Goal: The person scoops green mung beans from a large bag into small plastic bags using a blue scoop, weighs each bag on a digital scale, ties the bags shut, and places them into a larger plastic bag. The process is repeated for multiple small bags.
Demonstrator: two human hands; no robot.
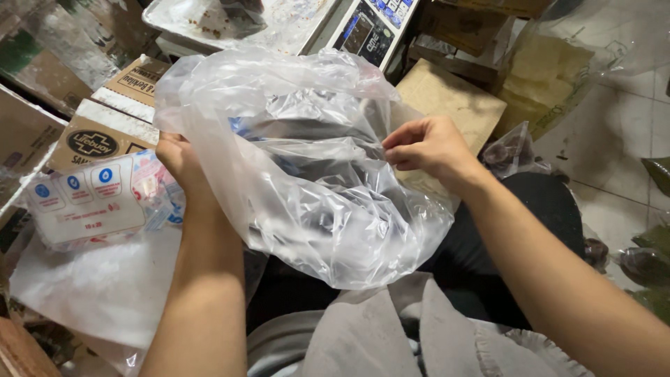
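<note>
A large clear plastic bag (307,209) hangs crumpled above my lap in the middle of the head view. My left hand (178,157) grips its left edge, with the fingers hidden behind the film. My right hand (426,146) pinches a fold of the bag's right side between thumb and fingers. Something dark shows through the film, but I cannot tell what it is.
Cardboard boxes (105,129) stand at the left, with a white wrapped multipack (94,199) in front of them. A weighing scale (373,28) and a tray sit at the top. A flat brown box (450,101) lies behind the bag. Small filled bags (513,150) rest on the tiled floor at the right.
</note>
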